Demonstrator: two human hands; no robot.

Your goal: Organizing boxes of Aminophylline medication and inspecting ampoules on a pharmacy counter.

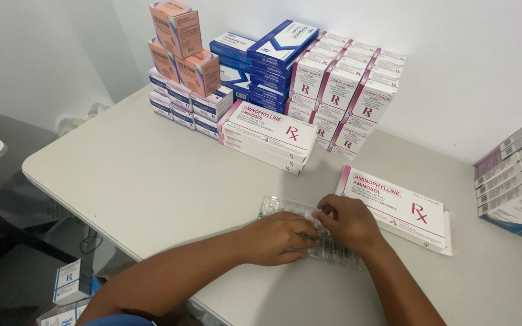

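A clear plastic tray of small ampoules (282,208) lies flat on the white table (152,181) near its front edge. My left hand (279,237) rests on the tray's near side, fingers curled onto it. My right hand (348,222) presses on the tray's right part, fingertips touching the ampoules. Just right of the hands lies a flat white and pink medicine box (403,208) with its end flap open.
Stacks of medicine boxes stand at the back: pink-orange ones (182,48), blue ones (273,54), white and magenta ones (345,84), and flat white and pink ones (267,136). More boxes (515,175) sit at the right edge. Small boxes (67,284) lie on the floor at left.
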